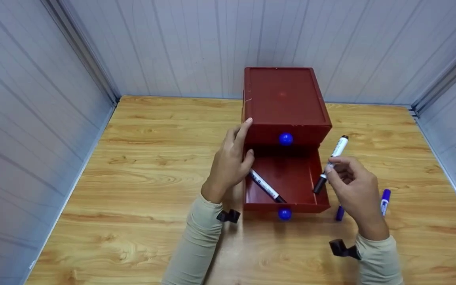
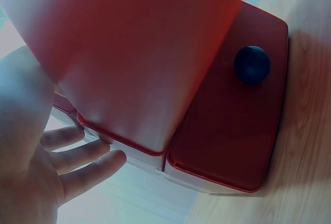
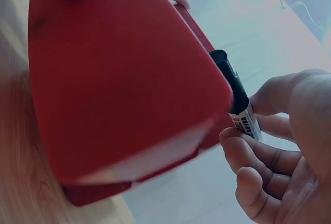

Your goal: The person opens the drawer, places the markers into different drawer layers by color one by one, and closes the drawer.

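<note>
R grip [image 1: 354, 190] is pinching marker [image 1: 337, 149] at drawer [image 1: 293, 178], 1 pen [image 1: 266, 187] in, 2 purple pens [image 1: 385, 202] [image 1: 339, 213] waiting, L grip [image 1: 230, 162] touching cabinet [image 1: 283, 103] unclenched.

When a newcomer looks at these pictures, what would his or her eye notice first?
Probably the dark red drawer unit with its round blue knobs, toward the back of the table. Then the open drawer, where a white marker lies slanting in the left half. At that drawer's right side, the right hand pinches a second white marker.

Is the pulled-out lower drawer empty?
No, a black-and-white marker lies inside the lower drawer.
</note>
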Demonstrator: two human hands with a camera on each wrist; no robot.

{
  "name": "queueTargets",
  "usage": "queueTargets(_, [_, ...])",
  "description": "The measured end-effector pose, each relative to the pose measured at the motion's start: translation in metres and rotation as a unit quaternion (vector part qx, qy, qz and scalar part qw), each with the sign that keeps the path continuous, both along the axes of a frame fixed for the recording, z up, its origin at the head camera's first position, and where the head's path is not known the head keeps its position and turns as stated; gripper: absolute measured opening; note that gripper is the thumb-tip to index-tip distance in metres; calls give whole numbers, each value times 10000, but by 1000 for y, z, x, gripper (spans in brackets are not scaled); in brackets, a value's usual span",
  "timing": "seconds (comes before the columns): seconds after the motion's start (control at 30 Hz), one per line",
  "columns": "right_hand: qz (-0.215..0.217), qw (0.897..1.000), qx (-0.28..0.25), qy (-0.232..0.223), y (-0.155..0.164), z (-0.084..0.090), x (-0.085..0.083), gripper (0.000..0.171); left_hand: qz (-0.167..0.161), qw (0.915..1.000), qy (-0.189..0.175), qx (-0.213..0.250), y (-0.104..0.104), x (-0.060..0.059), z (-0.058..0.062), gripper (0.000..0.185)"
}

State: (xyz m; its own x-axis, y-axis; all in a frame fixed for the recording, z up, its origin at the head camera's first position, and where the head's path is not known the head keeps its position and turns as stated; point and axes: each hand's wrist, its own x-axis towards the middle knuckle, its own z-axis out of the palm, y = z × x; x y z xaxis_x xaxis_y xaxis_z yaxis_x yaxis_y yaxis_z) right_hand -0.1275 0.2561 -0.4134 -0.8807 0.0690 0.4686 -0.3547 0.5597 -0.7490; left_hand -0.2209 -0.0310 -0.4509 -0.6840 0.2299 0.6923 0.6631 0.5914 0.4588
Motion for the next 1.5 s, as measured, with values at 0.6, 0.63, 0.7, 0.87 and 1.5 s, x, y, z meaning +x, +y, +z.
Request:
queueTargets(0.6, [833, 9799, 1652, 742, -25, -5, -2, 23, 73, 10000, -22, -3, -1, -1, -1, 84])
queueTargets(0.63, [872, 9786, 1714, 726, -26, -4, -2, 23, 77, 10000, -17, -5, -1, -1, -1, 84])
queueTargets(0.7, [949, 9759, 1836, 705, -27, -5, -1, 23, 84, 10000, -8, -14, -1, -1, 0, 84])
queueTargets(0.87, [1126, 9707, 1997, 719, -30, -6, -3, 23, 43, 10000, 23, -3, -1, -1, 1, 84])
queueTargets(1.5, [1405, 9538, 2658, -7, -38, -4, -5, 21, 94, 10000, 22, 0, 0, -3, 1, 86])
